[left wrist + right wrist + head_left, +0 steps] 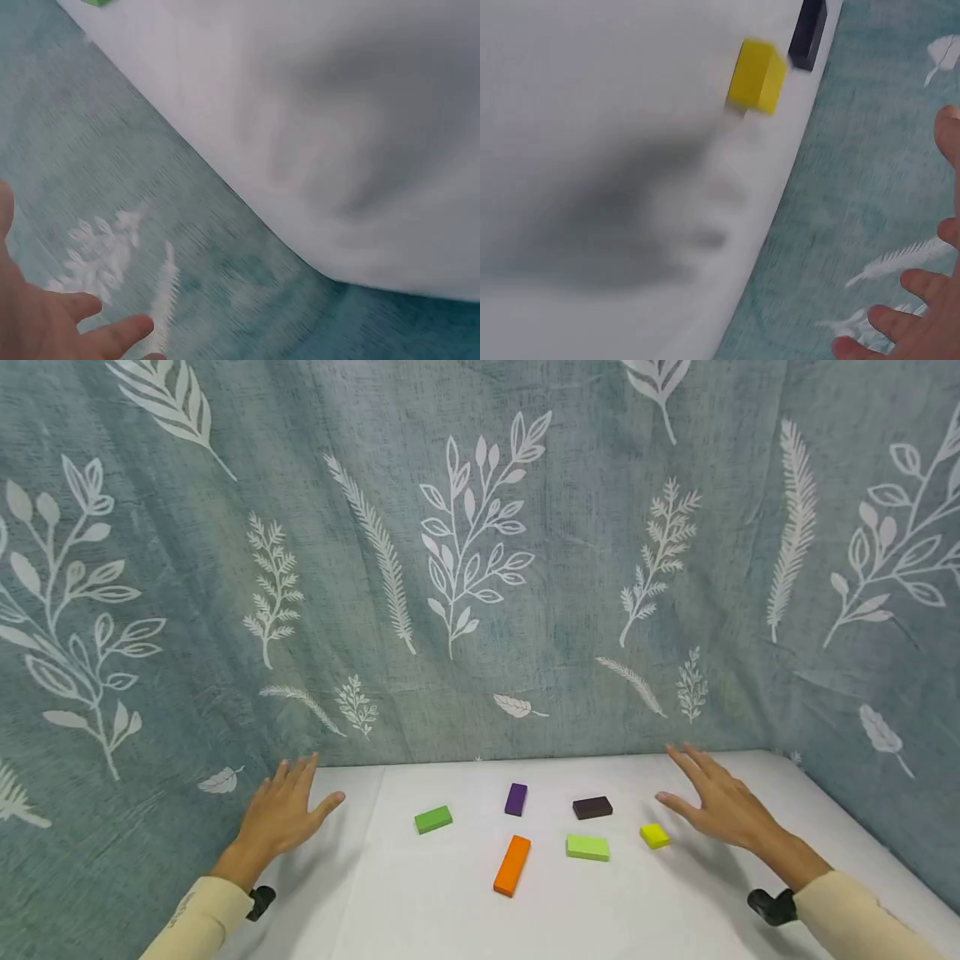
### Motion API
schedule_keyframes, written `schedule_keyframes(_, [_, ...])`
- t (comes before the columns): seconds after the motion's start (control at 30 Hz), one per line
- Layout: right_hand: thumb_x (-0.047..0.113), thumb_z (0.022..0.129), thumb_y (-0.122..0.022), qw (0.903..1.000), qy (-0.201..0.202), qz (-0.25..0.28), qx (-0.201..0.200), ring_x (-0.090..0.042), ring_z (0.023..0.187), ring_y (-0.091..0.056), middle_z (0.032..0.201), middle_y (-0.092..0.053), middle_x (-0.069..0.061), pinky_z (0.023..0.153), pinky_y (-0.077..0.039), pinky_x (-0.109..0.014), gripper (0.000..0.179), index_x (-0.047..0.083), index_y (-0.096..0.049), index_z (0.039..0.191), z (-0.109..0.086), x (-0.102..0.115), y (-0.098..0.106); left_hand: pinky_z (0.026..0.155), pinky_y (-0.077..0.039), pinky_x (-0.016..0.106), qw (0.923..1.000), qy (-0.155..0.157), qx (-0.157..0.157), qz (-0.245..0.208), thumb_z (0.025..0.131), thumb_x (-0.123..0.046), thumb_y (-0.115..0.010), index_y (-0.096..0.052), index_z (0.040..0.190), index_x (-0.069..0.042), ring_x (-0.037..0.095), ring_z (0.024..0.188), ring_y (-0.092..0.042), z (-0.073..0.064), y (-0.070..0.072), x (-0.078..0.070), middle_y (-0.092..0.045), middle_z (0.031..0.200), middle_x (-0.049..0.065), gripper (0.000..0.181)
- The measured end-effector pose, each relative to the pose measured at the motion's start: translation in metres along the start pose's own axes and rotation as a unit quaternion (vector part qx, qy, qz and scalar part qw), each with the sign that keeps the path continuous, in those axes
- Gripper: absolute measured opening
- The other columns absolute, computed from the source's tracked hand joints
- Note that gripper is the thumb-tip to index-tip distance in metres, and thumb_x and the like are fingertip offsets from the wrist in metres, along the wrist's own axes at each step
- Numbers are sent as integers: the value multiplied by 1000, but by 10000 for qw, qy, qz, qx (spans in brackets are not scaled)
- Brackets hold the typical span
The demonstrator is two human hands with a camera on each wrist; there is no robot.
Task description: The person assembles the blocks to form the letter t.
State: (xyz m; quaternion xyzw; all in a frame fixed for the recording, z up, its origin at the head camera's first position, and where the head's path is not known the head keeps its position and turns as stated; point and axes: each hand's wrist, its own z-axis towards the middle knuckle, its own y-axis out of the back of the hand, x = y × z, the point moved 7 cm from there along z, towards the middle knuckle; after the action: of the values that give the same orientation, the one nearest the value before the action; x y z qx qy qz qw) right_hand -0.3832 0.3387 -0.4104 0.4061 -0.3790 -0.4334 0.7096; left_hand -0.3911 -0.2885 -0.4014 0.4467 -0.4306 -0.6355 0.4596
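Observation:
My left hand (279, 814) hovers over the left side of the white table, fingers spread and holding nothing. On the right, my right hand (718, 804) is likewise held above the table with its fingers apart. Nearest to it is a small yellow block (655, 836), which also shows in the right wrist view. A dark brown block (592, 808) and a light green block (588, 847) lie to the left of that. In the middle are a purple block (516, 799) and a longer orange block (512, 866). A green block (433, 820) lies closest to my left hand.
A white cloth (420, 910) covers the table. Behind it and along both sides hangs a blue-green curtain (577, 585) with white leaf prints. Each wrist wears a dark band, and pale sleeves cover the forearms.

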Motion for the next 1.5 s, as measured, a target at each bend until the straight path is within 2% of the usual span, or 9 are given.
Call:
schedule_keyframes(0.23, [54,93,-65,9995,216,244,-38,-56,131,-43,155,-35,-30,93,-41,-76,85,16,-27,159,-1,29,-6,105,-37,70,9989,-396,-246,-52,95,-70,-44,-27,157,-3,49,138,-41,-6,-6,-42,-43,152,25,93])
schedule_keyframes(0.33, [52,91,-68,9988,223,432,-18,-54,132,-43,153,-37,-28,95,-42,-73,86,12,-31,157,0,40,-7,102,-44,64,9965,-631,-440,-321,95,-64,-52,-36,153,-3,45,130,-51,-8,-5,-59,-54,143,22,86])
schedule_keyframes(0.43, [50,90,-71,9976,210,659,10,-50,132,-46,149,-42,-26,97,-44,-70,86,8,-34,155,0,48,-7,99,-48,59,9940,-686,-436,-733,96,-55,-59,-42,149,-2,41,124,-56,-10,-8,-75,-61,134,18,77])
schedule_keyframes(0.6, [48,90,-72,9947,294,970,153,-41,118,-58,141,-51,-22,85,-56,-54,82,6,-39,151,-3,60,-11,95,-52,53,9884,-515,-86,-1427,97,-44,-64,-48,146,-5,32,117,-61,-14,-23,-99,-64,128,12,64])
schedule_keyframes(0.7, [45,90,-73,9919,320,1209,225,-38,113,-62,138,-55,-19,78,-58,-44,77,6,-43,149,-4,66,-13,93,-54,49,9826,-560,108,-1769,95,-39,-67,-50,144,-7,29,114,-63,-18,-31,-117,-64,127,10,61])
schedule_keyframes(0.83, [41,90,-73,9889,297,1420,320,-38,114,-63,136,-56,-17,81,-58,-42,71,7,-47,146,-3,74,-15,95,-54,51,9730,-937,477,-2057,94,-40,-69,-51,143,-7,31,119,-62,-19,-41,-141,-63,131,9,61])
schedule_keyframes(1.07, [37,89,-75,9855,372,1572,518,-26,95,-65,119,-64,-12,74,-57,-31,59,3,-57,135,0,94,-30,112,-37,61,9445,-1558,1492,-2478,93,-36,-71,-48,141,-7,37,139,-42,-15,-57,-166,-49,147,14,61])
schedule_keyframes(1.27, [27,90,-75,9777,375,1862,899,-28,95,-65,114,-64,-14,74,-56,-27,47,3,-62,127,-1,97,-44,116,-34,58,9228,-1832,2131,-2634,90,-33,-75,-36,149,-5,37,143,-39,-3,-77,-189,-41,155,16,75])
schedule_keyframes(1.5, [23,91,-74,9708,262,2175,976,-26,93,-65,114,-65,-18,75,-56,-29,45,-1,-61,126,-6,94,-53,122,-28,50,9162,-2322,2598,-1978,83,-36,-82,-29,156,-7,30,149,-32,2,-105,-221,-32,161,10,95])
